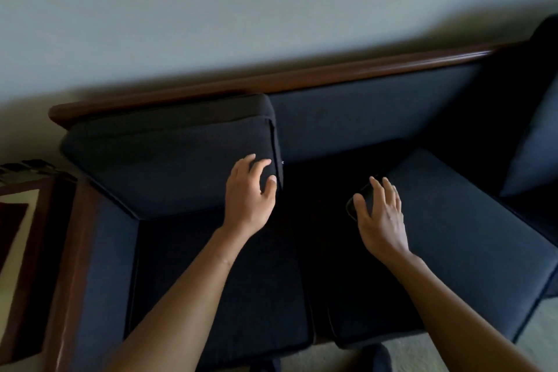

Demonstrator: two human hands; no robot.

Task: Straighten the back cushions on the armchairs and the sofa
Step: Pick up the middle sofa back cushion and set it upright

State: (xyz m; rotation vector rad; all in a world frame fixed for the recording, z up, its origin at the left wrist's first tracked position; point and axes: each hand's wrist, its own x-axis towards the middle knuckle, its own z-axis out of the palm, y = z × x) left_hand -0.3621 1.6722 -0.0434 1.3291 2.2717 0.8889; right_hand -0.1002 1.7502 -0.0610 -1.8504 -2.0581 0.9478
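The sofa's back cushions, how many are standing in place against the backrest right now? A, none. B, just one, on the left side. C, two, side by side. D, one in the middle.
B: only the left back cushion stands against the sofa's wooden-topped backrest; the left hand rests on its right edge, while the backrest to its right is bare.
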